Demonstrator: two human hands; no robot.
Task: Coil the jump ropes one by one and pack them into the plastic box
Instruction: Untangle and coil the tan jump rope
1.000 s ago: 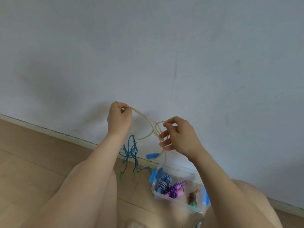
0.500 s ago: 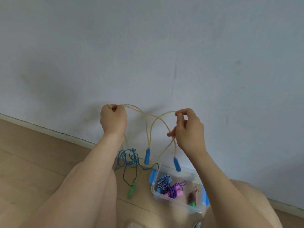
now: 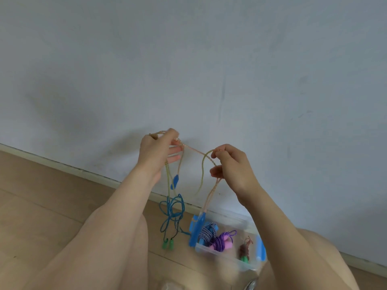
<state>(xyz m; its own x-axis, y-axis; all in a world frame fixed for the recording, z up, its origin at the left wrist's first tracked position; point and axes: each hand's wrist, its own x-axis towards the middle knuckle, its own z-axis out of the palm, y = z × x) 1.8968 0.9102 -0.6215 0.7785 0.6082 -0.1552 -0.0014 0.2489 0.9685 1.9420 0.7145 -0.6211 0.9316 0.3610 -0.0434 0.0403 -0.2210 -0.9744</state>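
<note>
I hold a thin yellow-pink jump rope (image 3: 194, 150) in the air in front of the wall. My left hand (image 3: 156, 152) grips a bunch of its loops, with two fingers stretched out to the right. My right hand (image 3: 232, 166) pinches the rope's other bend between thumb and forefinger. Strands hang down from both hands, ending in two blue handles (image 3: 174, 182) (image 3: 202, 217). Below on the floor stands the clear plastic box (image 3: 247, 266) with a blue-white coil (image 3: 207, 232), a purple coil (image 3: 223, 240) and a brown coil (image 3: 245, 251) inside.
A blue jump rope (image 3: 171, 212) with green handles (image 3: 168, 245) lies loose on the wooden floor left of the box. Blue clips (image 3: 260, 251) sit on the box's ends. The grey wall and its skirting board (image 3: 94, 174) run behind. My knees frame the box on both sides.
My hands have come closer together and the left one has spread two fingers. The hanging strands have swung; one blue handle now dangles under my left hand, the other over the box.
</note>
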